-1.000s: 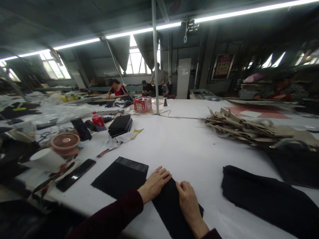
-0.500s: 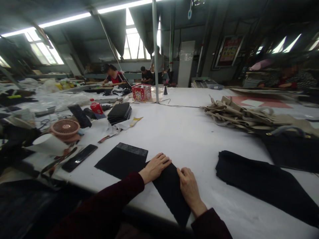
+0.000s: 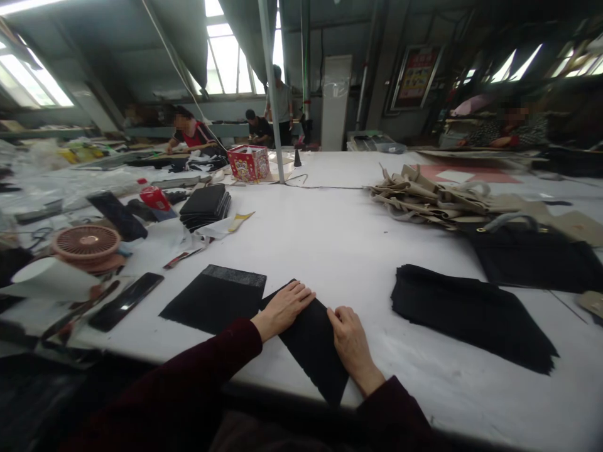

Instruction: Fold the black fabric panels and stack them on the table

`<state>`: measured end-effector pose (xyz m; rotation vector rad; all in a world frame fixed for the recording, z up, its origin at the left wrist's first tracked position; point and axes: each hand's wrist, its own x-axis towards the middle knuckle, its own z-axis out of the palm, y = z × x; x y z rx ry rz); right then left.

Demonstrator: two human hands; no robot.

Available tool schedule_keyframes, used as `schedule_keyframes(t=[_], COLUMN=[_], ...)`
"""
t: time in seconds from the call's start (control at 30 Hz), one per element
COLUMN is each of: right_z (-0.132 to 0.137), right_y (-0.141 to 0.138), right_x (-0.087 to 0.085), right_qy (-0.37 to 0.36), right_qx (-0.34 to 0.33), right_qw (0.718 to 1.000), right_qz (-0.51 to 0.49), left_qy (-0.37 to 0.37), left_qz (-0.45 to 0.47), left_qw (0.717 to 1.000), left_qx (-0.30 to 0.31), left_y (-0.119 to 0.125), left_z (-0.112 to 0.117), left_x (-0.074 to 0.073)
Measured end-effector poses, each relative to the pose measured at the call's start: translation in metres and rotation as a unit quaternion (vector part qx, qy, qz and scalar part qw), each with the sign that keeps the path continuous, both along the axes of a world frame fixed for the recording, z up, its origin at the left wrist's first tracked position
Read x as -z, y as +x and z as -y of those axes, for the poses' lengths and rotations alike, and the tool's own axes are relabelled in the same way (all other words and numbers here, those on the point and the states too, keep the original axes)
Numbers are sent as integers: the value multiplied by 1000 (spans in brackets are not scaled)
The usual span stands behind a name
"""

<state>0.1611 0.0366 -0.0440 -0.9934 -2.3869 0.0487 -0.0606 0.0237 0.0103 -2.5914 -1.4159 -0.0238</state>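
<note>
A black fabric piece [image 3: 315, 346] lies slantwise at the table's near edge, with one corner reaching that edge. My left hand [image 3: 284, 309] rests flat across its upper part, fingers stretched out. At the right edge of the same piece, my right hand [image 3: 352, 344] has curled fingers and a thumb pinching the border. Just left of my left hand is another black piece [image 3: 214, 300] with a greyish shiny strip along its far side. A pile of black fabric [image 3: 466, 317] with ragged edges lies to the right of my right hand.
On the left of the white table [image 3: 325, 235] are a phone [image 3: 126, 301], a pink fan [image 3: 87, 245], a red-capped bottle [image 3: 155, 199] and a stack of black pieces [image 3: 205, 206]. Beige straps [image 3: 428, 198] heap up at the right. A pole [image 3: 272, 94] stands beyond; several people sit or stand farther back.
The whole view has shifted, so the table and its things appear farther left and slightly higher. Both hands keep nearly the same places on the black fabric piece.
</note>
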Motion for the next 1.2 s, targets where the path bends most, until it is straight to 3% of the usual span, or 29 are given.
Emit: schedule_keyframes(t=[1.2], right_z=[16], right_y=[38], right_x=[-11], right_qy=[-19], right_qx=[11], right_qw=[1000], right_qz=[9], left_qy=[-68], left_qz=[1], left_qw=[995], left_qx=[68], left_y=[32], left_z=[2], left_x=[-6])
